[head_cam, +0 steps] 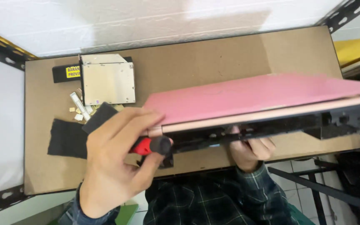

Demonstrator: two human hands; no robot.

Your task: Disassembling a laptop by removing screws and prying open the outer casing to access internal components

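Hands: my left hand (113,160) pinches a red-handled screwdriver (151,146), my right hand (251,150) grips the tilted pink laptop (255,100) at three o'clock; it could slip.

The person is wearing a dark green plaid shirt crossed by thin pale lines; its sleeves are ending just behind both bare hands, well back from the fingers (142,118), cuffs seemingly buttoned.
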